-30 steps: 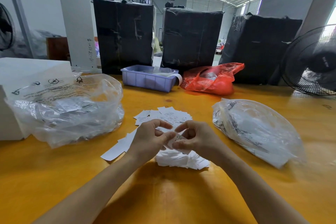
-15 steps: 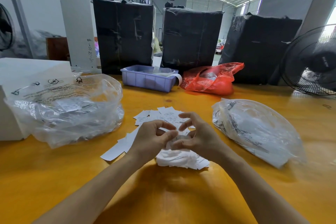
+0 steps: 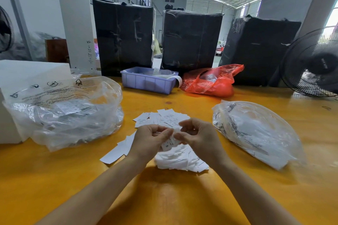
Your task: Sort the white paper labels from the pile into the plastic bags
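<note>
Above the pile (image 3: 180, 159), both hands, left (image 3: 149, 139) and right (image 3: 198, 138), pinch one label (image 3: 170, 144); thin, light and bendable, it is probably best held by its edges.

On your yellow table (image 3: 182, 197), take the lavender plastic bin (image 3: 147, 82) as your marker. Just to its right lies a red plastic bag (image 3: 212, 83). Behind it stand three black-wrapped bales (image 3: 123, 36). Far to its right you have a black fan (image 3: 314, 64); far to its left, a white box (image 3: 27, 71).
</note>
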The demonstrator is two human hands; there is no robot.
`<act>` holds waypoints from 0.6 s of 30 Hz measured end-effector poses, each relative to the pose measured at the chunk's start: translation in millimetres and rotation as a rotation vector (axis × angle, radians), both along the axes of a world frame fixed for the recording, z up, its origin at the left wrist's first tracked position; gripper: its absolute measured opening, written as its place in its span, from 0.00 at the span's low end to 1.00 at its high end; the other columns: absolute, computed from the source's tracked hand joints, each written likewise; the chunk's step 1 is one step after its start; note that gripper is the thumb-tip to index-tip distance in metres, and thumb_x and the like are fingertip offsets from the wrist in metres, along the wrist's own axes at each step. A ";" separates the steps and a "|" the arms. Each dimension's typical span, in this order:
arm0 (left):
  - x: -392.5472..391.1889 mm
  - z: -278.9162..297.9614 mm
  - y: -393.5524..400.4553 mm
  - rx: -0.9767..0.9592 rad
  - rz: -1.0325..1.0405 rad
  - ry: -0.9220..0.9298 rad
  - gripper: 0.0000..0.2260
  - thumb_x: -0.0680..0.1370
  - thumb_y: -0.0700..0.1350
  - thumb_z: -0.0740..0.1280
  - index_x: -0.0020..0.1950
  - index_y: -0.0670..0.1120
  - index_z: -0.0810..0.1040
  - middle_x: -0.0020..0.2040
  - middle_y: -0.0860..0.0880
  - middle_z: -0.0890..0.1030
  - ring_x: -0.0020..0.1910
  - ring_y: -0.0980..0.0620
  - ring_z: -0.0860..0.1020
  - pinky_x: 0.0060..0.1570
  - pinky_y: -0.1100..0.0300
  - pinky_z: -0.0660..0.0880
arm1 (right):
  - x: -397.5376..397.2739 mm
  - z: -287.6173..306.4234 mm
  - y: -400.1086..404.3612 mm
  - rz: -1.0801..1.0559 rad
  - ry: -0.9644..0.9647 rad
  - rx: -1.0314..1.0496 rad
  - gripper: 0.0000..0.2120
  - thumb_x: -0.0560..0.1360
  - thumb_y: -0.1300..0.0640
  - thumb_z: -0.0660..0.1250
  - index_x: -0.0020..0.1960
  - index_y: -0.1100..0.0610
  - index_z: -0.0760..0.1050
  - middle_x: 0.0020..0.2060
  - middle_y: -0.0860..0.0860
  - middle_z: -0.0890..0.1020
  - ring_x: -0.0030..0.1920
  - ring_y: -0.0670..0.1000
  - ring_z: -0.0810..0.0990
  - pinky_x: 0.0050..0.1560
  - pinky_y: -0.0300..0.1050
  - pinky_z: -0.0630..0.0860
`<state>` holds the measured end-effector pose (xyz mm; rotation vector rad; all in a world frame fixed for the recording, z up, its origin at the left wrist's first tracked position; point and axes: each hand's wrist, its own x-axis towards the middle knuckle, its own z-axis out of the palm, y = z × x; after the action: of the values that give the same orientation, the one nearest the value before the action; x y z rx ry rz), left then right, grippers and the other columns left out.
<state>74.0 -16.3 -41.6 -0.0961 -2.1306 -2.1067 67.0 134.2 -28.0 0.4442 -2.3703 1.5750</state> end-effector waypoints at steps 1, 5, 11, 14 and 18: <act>-0.4 -0.7 0.3 0.012 0.004 -0.007 0.04 0.74 0.40 0.71 0.39 0.44 0.82 0.30 0.51 0.83 0.32 0.58 0.82 0.30 0.64 0.78 | 0.5 0.0 -0.2 -0.007 0.011 0.003 0.11 0.67 0.63 0.76 0.49 0.61 0.80 0.38 0.55 0.82 0.37 0.51 0.81 0.41 0.43 0.81; -2.2 -3.8 0.9 0.012 0.014 -0.015 0.04 0.73 0.42 0.71 0.41 0.42 0.83 0.35 0.47 0.85 0.37 0.53 0.83 0.34 0.61 0.78 | 3.7 -3.4 -3.3 0.015 0.028 0.037 0.07 0.68 0.64 0.75 0.45 0.61 0.82 0.38 0.55 0.83 0.38 0.53 0.82 0.42 0.47 0.81; -1.8 -3.5 2.5 0.002 0.002 -0.025 0.03 0.74 0.41 0.70 0.42 0.43 0.83 0.39 0.44 0.84 0.41 0.49 0.83 0.37 0.58 0.79 | 2.8 -2.0 -2.6 -0.044 0.020 -0.018 0.05 0.69 0.62 0.74 0.43 0.57 0.80 0.36 0.55 0.82 0.38 0.53 0.82 0.41 0.49 0.81; -0.5 -4.2 3.7 -0.032 0.033 0.019 0.04 0.74 0.41 0.70 0.40 0.45 0.83 0.38 0.47 0.85 0.40 0.52 0.83 0.35 0.64 0.77 | 5.0 -3.4 -4.7 0.016 0.010 0.043 0.03 0.72 0.60 0.72 0.42 0.60 0.83 0.36 0.54 0.84 0.37 0.50 0.82 0.42 0.48 0.80; -0.8 -4.3 3.9 0.037 0.144 0.033 0.04 0.74 0.42 0.70 0.40 0.46 0.82 0.36 0.48 0.84 0.36 0.53 0.82 0.31 0.66 0.76 | 8.7 -4.3 -10.7 0.079 -0.023 0.066 0.10 0.72 0.53 0.73 0.49 0.57 0.83 0.39 0.56 0.83 0.36 0.53 0.81 0.39 0.45 0.76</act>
<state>73.2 -12.4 -45.9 0.0253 -2.0146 -2.0471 75.7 123.5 -32.3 0.5428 -2.4569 1.5461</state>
